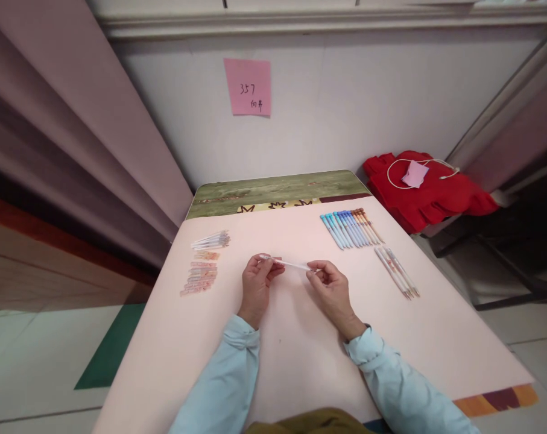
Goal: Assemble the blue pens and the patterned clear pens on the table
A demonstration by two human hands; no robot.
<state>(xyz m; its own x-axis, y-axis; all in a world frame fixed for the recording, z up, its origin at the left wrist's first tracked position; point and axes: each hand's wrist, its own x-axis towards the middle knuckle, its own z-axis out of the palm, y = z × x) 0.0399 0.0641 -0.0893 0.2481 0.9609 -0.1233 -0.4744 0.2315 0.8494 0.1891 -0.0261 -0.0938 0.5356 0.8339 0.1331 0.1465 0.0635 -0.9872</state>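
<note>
Both hands met over the middle of the surface: the left hand pinched one end of a slim white pen piece between thumb and fingers, and the right hand pinched its other end, so that it lay nearly level between them. Judging by the layout, the work looked partly done. Near the right edge lay four whole-looking whitish pens, side by side, and toward the far right corner a neat row of pens ran from turquoise through blue to brown, their knobbed tops facing the far edge. Loose parts seemed left over by the left edge: thin, pale rods in a fanned bundle, a few small orange pieces and a stack of glossy, pinkish tubes. A smooth, matt pink sheet covered the tabletop, except for a green wood-grain strip along the far edge.
</note>
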